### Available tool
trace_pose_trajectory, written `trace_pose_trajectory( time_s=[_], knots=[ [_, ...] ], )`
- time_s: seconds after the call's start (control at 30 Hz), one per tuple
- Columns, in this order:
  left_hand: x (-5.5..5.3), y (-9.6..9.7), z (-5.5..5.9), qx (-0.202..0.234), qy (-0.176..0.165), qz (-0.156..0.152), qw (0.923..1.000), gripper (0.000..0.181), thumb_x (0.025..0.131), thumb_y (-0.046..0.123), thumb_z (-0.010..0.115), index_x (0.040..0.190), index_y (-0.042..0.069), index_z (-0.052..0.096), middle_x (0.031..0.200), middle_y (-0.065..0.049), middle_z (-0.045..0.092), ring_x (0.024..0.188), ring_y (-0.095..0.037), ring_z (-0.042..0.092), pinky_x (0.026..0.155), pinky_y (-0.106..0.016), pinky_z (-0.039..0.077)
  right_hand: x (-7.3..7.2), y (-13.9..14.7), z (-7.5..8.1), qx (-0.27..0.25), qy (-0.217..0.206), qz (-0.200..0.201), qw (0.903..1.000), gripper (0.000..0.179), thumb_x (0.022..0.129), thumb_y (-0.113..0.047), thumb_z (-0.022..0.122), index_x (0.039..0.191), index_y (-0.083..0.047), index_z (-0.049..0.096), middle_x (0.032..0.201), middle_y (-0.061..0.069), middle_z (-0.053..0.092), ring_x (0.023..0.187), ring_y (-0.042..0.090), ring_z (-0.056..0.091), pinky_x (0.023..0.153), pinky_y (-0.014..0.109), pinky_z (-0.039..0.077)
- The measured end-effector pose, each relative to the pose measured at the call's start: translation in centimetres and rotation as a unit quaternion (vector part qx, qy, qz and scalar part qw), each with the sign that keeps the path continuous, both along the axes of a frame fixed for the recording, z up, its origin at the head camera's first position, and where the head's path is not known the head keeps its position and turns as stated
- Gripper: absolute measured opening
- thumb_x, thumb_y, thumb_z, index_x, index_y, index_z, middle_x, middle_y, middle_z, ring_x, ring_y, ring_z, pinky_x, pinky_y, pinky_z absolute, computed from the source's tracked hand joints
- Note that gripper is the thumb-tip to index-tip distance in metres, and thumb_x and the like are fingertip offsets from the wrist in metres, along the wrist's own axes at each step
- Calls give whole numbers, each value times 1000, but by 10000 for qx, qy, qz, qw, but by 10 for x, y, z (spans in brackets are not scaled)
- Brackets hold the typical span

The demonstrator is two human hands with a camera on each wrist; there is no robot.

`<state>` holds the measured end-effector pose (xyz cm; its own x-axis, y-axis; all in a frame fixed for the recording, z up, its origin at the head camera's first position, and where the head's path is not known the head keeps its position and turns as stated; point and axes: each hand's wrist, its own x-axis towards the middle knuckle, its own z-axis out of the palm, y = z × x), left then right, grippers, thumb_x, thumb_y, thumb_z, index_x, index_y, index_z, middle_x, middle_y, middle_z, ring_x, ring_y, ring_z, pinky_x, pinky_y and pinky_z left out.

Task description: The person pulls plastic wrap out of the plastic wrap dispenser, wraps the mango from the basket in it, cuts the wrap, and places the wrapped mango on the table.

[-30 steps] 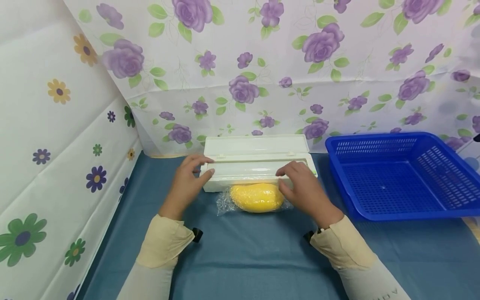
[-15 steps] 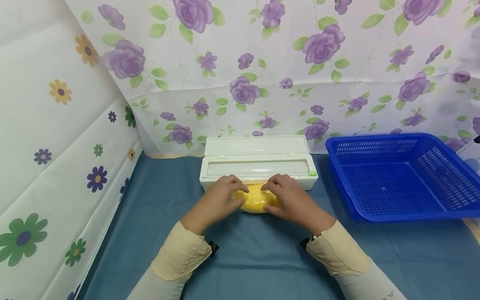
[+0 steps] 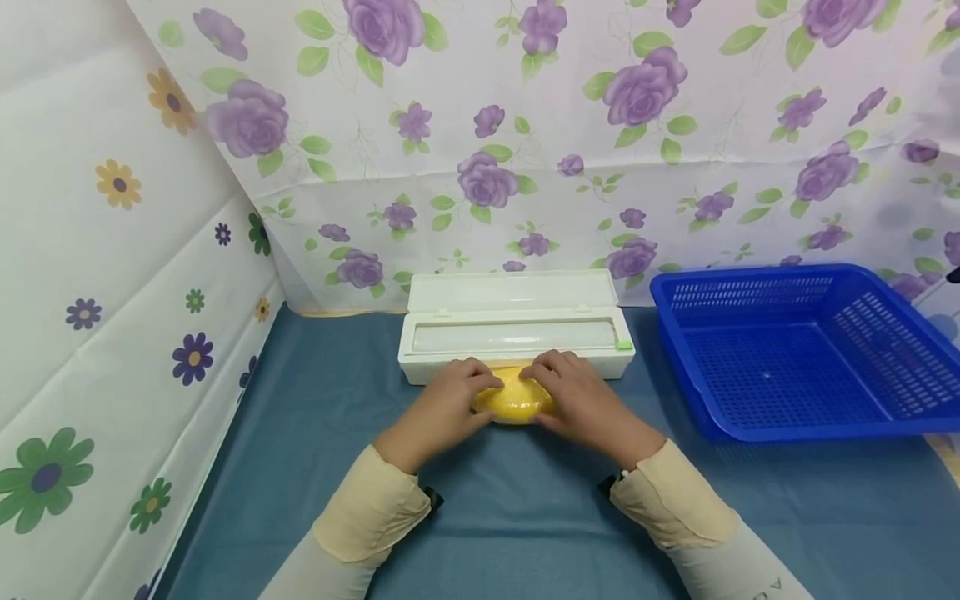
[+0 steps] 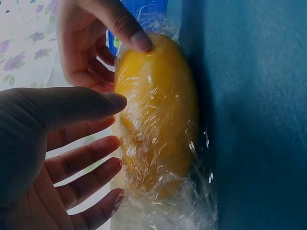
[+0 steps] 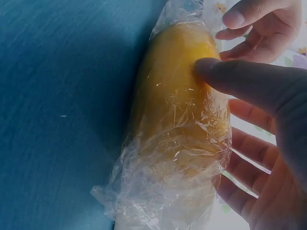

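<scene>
A yellow mango (image 3: 516,396), wrapped in clear cling film, lies against the front of a long white cling film dispenser (image 3: 517,337). My left hand (image 3: 448,406) grips the mango's left part, thumb on the near side and fingers on the far side. From the right, my right hand (image 3: 588,408) holds the other part the same way, its thumb (image 5: 208,67) pressing on the film. Loose crinkled film (image 4: 168,211) sticks out past the mango's ends in the wrist views. The dispenser's lid (image 3: 513,292) stands raised at the back, and a green slider (image 3: 623,345) sits at its right end.
A blue perforated plastic basket (image 3: 795,367) stands at the right. Blue-grey cloth (image 3: 517,533) covers the table. Flower-patterned sheets hang behind (image 3: 480,108) and along the left side (image 3: 112,333).
Both hands have come off the dispenser's ends and moved inward and nearer, onto the wrapped mango. Over the last half second they shifted only slightly. The dispenser and basket stay in place.
</scene>
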<state>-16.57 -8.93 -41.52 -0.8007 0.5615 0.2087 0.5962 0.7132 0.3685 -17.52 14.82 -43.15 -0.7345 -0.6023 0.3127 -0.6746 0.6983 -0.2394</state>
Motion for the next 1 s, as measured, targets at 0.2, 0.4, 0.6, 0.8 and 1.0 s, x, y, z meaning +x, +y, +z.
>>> trace_pose_trajectory(
  time_s=[0.2, 0.4, 0.6, 0.8, 1.0],
  knots=[
    [2, 3, -2, -96, 21, 36, 9999, 35, 85, 15, 82, 118, 8, 73, 119, -9, 64, 107, -28, 59, 97, -43, 49, -2, 0, -1, 12, -71, -30, 10000, 51, 82, -27, 86, 124, -13, 64, 122, 7, 61, 114, 27, 58, 102, 46, 48],
    [2, 3, -1, -111, -45, 16, 9999, 38, 84, 13, 82, 120, 10, 72, 121, -8, 64, 110, -27, 60, 99, -43, 50, -1, 0, 0, 49, -164, -43, 9998, 55, 80, -28, 87, 127, -12, 63, 124, 8, 60, 114, 27, 57, 104, 47, 47],
    [1, 4, 0, -123, -140, 42, 9998, 41, 84, 12, 82, 123, 9, 71, 123, -7, 64, 112, -27, 60, 100, -44, 50, -1, 0, -2, 150, -70, -69, 9998, 68, 73, -25, 93, 130, -12, 60, 124, 12, 57, 111, 29, 57, 100, 49, 48],
    [1, 5, -1, -123, -106, 93, 9998, 43, 84, 14, 83, 124, 9, 70, 124, -8, 65, 114, -27, 61, 101, -44, 50, -2, 2, -4, 48, -126, -46, 9999, 66, 75, -24, 91, 131, -9, 60, 122, 13, 57, 108, 28, 57, 98, 45, 50],
    [1, 5, -3, -9, -76, 193, 9998, 44, 82, 12, 84, 122, 7, 67, 127, -10, 64, 117, -29, 61, 103, -45, 49, -3, 6, 0, -13, -173, -12, 9998, 59, 80, -29, 87, 127, -7, 60, 123, 12, 62, 111, 28, 60, 99, 45, 51]
  ],
)
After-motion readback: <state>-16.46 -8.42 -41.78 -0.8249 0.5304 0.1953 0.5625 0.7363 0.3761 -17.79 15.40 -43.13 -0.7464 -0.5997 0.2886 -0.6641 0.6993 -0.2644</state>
